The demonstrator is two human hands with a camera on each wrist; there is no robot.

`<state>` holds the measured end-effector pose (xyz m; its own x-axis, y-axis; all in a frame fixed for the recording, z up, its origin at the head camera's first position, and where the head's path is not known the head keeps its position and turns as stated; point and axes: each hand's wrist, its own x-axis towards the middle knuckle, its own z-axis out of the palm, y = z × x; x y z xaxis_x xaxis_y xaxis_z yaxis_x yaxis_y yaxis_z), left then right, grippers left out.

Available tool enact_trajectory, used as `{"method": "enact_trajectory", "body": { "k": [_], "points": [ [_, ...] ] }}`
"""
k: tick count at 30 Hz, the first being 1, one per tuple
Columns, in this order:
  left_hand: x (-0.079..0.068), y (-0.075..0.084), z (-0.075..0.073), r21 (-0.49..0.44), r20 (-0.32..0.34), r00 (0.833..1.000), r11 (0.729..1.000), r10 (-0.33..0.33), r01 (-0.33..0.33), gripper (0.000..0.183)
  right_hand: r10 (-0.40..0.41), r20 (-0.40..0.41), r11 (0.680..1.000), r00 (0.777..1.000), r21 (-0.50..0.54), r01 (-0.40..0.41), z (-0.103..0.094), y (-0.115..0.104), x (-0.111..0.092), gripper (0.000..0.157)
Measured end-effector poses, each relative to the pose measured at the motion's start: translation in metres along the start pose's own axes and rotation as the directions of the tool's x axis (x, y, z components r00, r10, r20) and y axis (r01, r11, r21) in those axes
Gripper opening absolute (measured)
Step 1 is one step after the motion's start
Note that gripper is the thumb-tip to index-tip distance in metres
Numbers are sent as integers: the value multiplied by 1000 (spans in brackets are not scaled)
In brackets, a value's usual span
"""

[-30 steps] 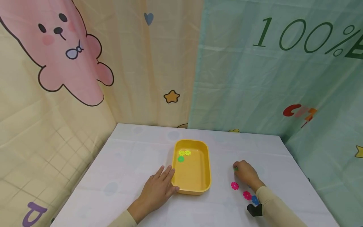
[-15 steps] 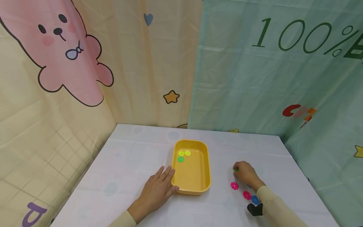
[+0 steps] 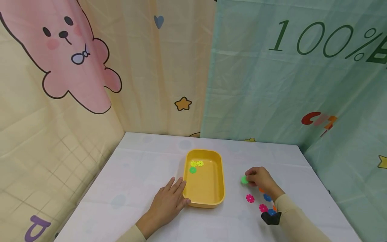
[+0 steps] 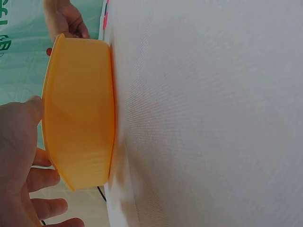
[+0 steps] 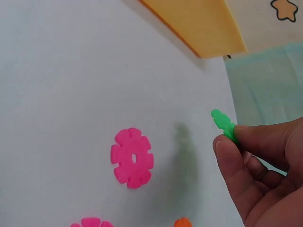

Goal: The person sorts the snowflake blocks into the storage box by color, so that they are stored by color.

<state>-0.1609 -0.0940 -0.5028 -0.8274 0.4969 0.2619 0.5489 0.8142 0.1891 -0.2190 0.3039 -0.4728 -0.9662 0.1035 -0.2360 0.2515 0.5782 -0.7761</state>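
A yellow plastic tray stands mid-table, with two yellow flower-shaped discs and a green one lying in its far left part. My left hand rests with straight fingers against the tray's left rim; the left wrist view shows the thumb and fingertips at that rim. To the right of the tray, my right hand pinches a green flower disc between thumb and finger, held above the table. Below it lies a pink flower disc.
Near my right wrist lie another pink disc, blue discs and an orange disc, some partly hidden by the hand and the black wrist strap piece. Printed curtains hang behind the white table.
My right hand has lifted the green disc off the table and shifted slightly left and away, uncovering orange and blue discs. The left hand and tray have stayed still.
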Motion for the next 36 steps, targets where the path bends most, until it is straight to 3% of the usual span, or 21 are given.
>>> {"method": "enact_trajectory", "body": {
  "k": [11, 20, 36],
  "points": [
    [0, -1, 1, 1, -2, 1000, 1000, 3, -3, 70, 34, -31, 985, 999, 169, -28, 3, -25, 9, 23],
    [0, -1, 0, -2, 8, 1000, 1000, 1, -1, 70, 14, -68, 963, 998, 269, 5, 12, -55, 18, 24],
    [-2, -1, 0, 8, 14, 1000, 1000, 16, -16, 68, -4, -64, 960, 998, 279, 22, 39, -97, 24, 20]
  ]
}}
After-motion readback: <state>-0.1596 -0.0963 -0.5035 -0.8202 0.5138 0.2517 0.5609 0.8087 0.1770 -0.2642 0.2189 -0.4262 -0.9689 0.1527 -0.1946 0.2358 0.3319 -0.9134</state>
